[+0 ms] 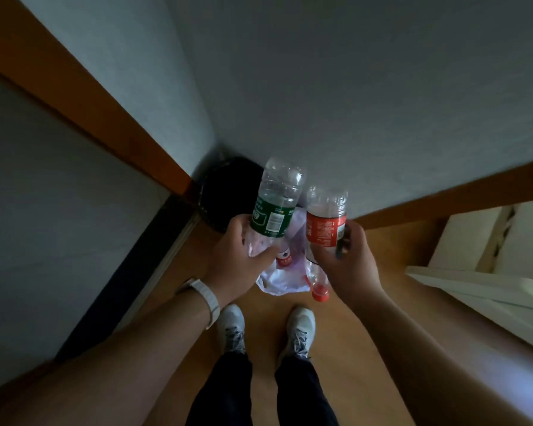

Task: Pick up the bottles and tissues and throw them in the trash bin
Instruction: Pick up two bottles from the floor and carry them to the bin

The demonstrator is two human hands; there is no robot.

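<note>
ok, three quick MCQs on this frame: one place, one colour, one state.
1. Where is the trash bin?
A. In the wall corner ahead of the hands
B. Behind the shoes
C. On the white furniture at right

2. What colour is the label on the bottle in the left hand?
A. Blue
B. Green
C. Yellow

3. What is the right hand doing?
A. Hanging empty
B. Resting flat on the floor
C. Holding the red-label bottle

Answers:
1 A: the dark bin sits where the two walls meet, beyond both bottles.
2 B: the green-label bottle shows a green band just above that hand's grip.
3 C: its fingers wrap the bottle below the red label, bottle base pointing away.
</note>
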